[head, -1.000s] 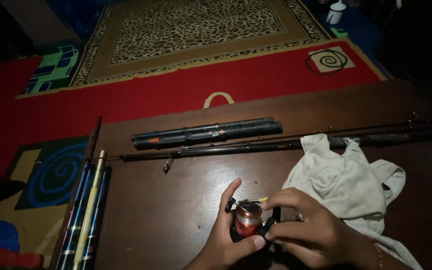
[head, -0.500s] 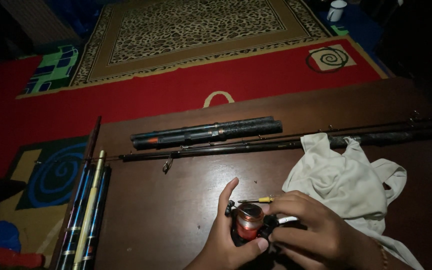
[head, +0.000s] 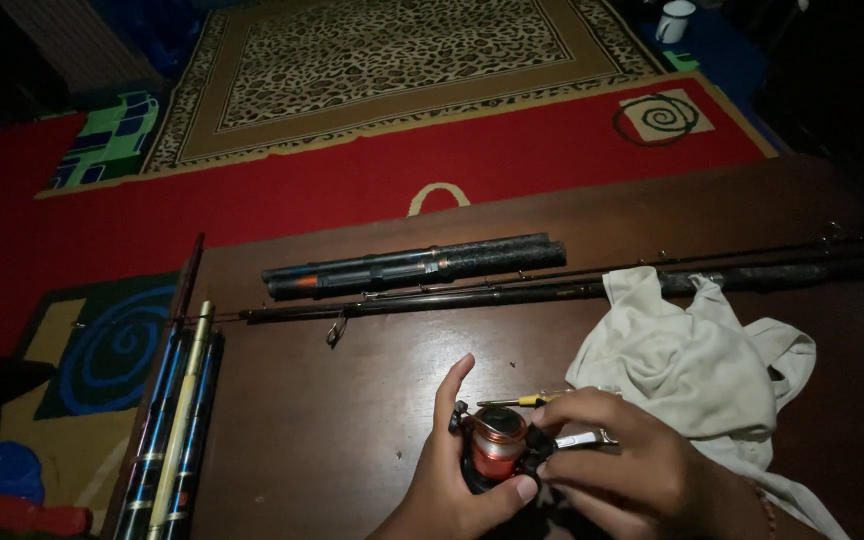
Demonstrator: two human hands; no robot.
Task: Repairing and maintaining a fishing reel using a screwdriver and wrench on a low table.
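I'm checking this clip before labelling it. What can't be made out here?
Head view only:
- Fishing reel: lower body hidden by left hand and right hand.
- Long rod: a stretch covered by the white cloth.
- Rod bundle: cut off by the bottom edge.
- Mug: too dark and small for detail.

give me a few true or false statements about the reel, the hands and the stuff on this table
1. Both hands hold the fishing reel. True: the left hand cups it and the right hand covers its side.
2. The white cloth lies left of the reel. False: it lies to the right.
3. Long dark rods lie across the table beyond the reel. True.
4. The reel's spool is blue. False: it is orange-red.
5. A white mug stands on the table. False: it stands on the floor.
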